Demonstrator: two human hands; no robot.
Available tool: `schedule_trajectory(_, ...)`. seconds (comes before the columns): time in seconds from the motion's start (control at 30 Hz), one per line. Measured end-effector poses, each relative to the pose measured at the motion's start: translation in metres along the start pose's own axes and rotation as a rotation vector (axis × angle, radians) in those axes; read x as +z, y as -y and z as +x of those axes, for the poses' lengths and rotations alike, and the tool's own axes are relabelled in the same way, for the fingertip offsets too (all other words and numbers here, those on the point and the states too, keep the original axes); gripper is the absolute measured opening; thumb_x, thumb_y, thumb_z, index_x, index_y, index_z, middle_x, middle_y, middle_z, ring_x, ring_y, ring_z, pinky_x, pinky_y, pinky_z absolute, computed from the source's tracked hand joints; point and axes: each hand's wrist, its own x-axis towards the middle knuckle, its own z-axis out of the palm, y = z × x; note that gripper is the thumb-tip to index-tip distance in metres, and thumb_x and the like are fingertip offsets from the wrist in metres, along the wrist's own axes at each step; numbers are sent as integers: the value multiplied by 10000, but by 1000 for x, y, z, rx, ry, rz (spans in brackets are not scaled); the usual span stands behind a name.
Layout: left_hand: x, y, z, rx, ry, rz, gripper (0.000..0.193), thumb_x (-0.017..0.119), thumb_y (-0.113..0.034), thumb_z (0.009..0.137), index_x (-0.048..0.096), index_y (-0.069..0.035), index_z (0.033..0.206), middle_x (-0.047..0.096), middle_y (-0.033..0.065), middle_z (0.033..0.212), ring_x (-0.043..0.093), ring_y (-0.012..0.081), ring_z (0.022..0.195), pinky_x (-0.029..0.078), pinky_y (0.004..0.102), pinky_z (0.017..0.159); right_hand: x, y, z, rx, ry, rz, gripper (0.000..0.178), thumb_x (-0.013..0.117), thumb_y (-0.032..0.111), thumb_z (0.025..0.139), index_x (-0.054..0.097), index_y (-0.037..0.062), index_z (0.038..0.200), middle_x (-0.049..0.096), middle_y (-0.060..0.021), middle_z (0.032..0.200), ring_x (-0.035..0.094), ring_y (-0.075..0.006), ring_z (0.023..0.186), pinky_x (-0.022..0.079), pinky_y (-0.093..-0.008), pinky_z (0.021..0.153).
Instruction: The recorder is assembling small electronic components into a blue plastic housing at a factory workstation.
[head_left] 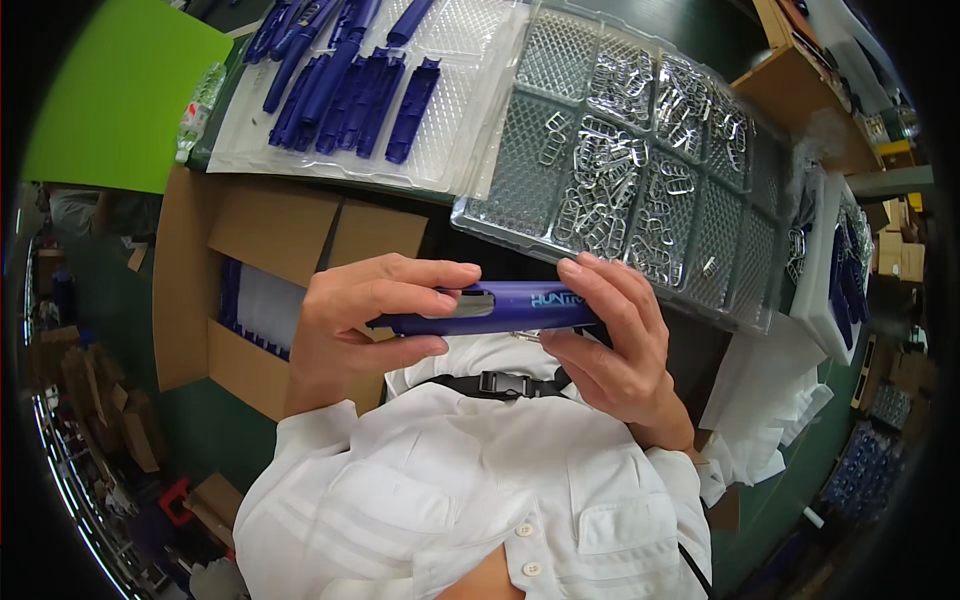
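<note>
In front of my chest, both hands hold a long blue plastic handle [512, 307] level between them. A silver metal inset shows in its left part and pale lettering on its right part. My left hand [350, 310] is closed on the left end, fingers above and thumb below. My right hand [625, 340] grips the right end with fingers over the top and thumb underneath. A small silver metal piece [526, 336] shows just under the handle near my right thumb; I cannot tell whether it is attached.
Beyond my hands stands a clear compartment tray [478, 222] with many silver metal clips [600, 190]. To its left, blue plastic shells [410, 112] lie on a translucent sheet [455, 120]. An open cardboard box [185, 290] sits at left, a white bin [815, 250] at far right.
</note>
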Motion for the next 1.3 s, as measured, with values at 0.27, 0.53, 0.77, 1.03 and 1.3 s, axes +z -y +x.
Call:
schedule_trajectory(0.27, 25, 30, 6, -19, 35, -521, 719, 919, 29, 726, 611, 3, 1375, 663, 292, 1357, 689, 358, 1231, 592, 377, 920, 2, -5, -25, -118, -180, -113, 293, 858, 25, 578, 754, 0, 850, 709, -241, 1209, 704, -391, 1039, 618, -461, 786)
schedule_trajectory(0.53, 65, 66, 39, 49, 74, -476, 438, 767, -328, 972, 691, 6, 1245, 669, 275, 1265, 626, 360, 1228, 502, 498, 1046, 10, -7, -26, 390, -90, 551, 190, 830, -62, 809, 738, 5, 961, 658, -234, 1324, 703, -319, 1088, 585, -391, 873)
schedule_trajectory(0.77, 89, 81, 58, -368, -413, -843, 318, 566, -342, 1109, 602, -30, 1063, 693, 103, 940, 719, 203, 825, 595, 341, 760, 18, -23, -49, 785, -537, 1110, 133, 676, -76, 930, 716, -18, 1043, 624, -103, 1146, 593, -137, 973, 482, -283, 868)
schedule_trajectory(1.03, 140, 76, 54, -560, -117, -693, 264, 785, -144, 974, 660, -26, 1174, 667, -5, 914, 614, 39, 745, 490, 214, 600, 30, -29, -47, 884, -574, 760, 249, 680, -57, 966, 708, -22, 1211, 675, -69, 1033, 638, -124, 896, 524, -275, 799)
schedule_trajectory(1.3, 115, 68, 71, -490, 68, -494, 278, 779, -164, 975, 655, -25, 1182, 665, -21, 951, 582, 30, 828, 463, 214, 672, 3, -22, -23, 442, -125, -152, 434, 714, -90, 859, 694, -16, 1286, 687, -146, 851, 685, -269, 694, 544, -347, 622)
